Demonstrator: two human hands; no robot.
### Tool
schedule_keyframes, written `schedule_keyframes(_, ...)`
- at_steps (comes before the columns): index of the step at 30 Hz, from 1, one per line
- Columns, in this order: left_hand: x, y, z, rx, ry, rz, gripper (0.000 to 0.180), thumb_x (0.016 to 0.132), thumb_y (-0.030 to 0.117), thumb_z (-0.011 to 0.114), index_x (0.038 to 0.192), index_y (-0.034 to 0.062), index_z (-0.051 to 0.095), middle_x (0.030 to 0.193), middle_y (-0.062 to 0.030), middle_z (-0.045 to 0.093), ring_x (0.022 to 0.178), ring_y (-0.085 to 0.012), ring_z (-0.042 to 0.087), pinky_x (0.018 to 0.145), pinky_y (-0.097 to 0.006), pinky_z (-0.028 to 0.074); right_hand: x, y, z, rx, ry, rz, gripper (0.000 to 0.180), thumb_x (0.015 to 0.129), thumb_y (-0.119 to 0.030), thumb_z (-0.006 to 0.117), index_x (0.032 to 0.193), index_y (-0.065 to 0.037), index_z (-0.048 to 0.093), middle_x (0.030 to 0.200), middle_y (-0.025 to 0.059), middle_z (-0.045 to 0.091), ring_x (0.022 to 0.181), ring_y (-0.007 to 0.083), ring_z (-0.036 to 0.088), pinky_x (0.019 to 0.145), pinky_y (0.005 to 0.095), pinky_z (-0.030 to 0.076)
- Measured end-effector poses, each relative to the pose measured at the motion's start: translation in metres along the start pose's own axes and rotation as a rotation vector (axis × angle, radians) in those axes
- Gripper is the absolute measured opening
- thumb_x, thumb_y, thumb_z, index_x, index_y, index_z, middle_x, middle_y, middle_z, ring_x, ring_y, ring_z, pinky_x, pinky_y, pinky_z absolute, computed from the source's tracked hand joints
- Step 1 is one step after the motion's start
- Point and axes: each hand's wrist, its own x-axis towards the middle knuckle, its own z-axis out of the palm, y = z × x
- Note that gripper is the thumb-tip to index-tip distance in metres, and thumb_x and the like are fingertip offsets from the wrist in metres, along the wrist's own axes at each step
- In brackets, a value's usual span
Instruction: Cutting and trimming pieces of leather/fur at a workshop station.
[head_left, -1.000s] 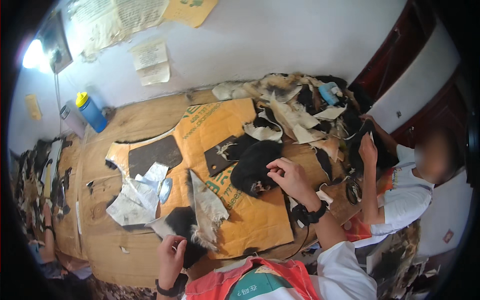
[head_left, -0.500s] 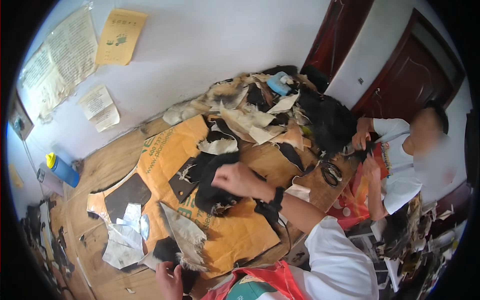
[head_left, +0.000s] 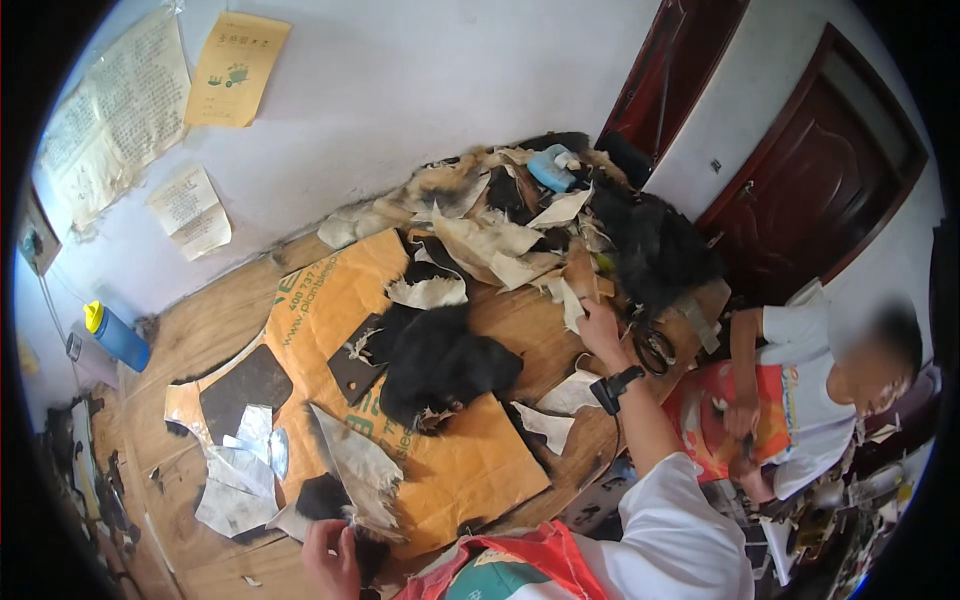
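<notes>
Touching a pale scrap (head_left: 571, 305), probably light, supple and best held by its edge, is the right hand (head_left: 602, 335); its grip and the left hand's (head_left: 332, 560) cannot be told.

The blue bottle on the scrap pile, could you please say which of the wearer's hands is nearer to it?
Right. The right hand is at the scrap pile's near edge, short of the blue bottle; the left hand is much farther away, by the table's near edge.

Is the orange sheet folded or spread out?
Spread out: the orange sheet lies broad and flat on the table, black fur on top.
</notes>
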Motion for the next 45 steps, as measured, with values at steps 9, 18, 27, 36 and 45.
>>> schedule_keyframes(9,0.007,0.003,0.014,-0.238,-0.043,-0.056,0.003,0.089,0.003,0.064,0.088,0.0008,0.062,0.075,0.0020,0.054,0.066,-0.0041,0.049,0.059,-0.020,0.039,-0.015,-0.115,-0.046,0.497,0.049,-0.210,0.026,0.092,-0.027,0.060,0.099,-0.003,0.068,0.078,0.0133,0.067,0.069,0.0228,0.063,0.066,0.0317,0.049)
schedule_keyframes(18,-0.004,0.001,0.008,-0.194,-0.088,-0.082,0.013,0.093,0.013,0.063,0.097,0.0010,0.063,0.081,-0.0005,0.061,0.074,-0.0084,0.059,0.066,-0.021,0.046,0.054,-0.209,0.011,-0.240,-0.117,-0.338,0.042,0.078,-0.041,0.066,0.090,-0.002,0.073,0.089,0.0191,0.070,0.085,0.0358,0.068,0.075,0.0440,0.052)
schedule_keyframes(27,-0.005,0.007,-0.001,-0.274,0.001,-0.126,0.009,0.093,0.008,0.060,0.096,0.0009,0.065,0.080,-0.0050,0.061,0.072,-0.0116,0.055,0.065,-0.027,0.045,0.123,-0.219,0.043,0.806,0.044,-0.398,0.031,0.094,-0.025,0.057,0.094,0.006,0.064,0.076,0.0211,0.065,0.069,0.0296,0.061,0.065,0.0369,0.046)
schedule_keyframes(36,0.015,-0.023,0.023,-1.106,-0.137,-0.457,0.066,0.099,0.059,0.032,0.142,0.0090,0.037,0.134,-0.0172,0.050,0.115,-0.0312,0.058,0.084,-0.040,0.053,-0.107,-0.258,-0.028,0.279,-0.166,-1.384,0.013,0.080,-0.013,0.060,0.090,-0.003,0.061,0.095,0.0153,0.063,0.089,0.0302,0.061,0.073,0.0403,0.050)
schedule_keyframes(45,0.001,-0.031,0.016,-1.266,-0.112,-0.559,0.050,0.100,0.040,0.046,0.136,0.0044,0.043,0.129,-0.0174,0.055,0.098,-0.0218,0.062,0.085,-0.034,0.053,-0.152,-0.223,-0.026,0.321,-0.301,-1.298,0.060,0.073,-0.014,0.072,0.129,-0.007,0.053,0.126,0.0138,0.056,0.119,0.0332,0.051,0.097,0.0436,0.043)
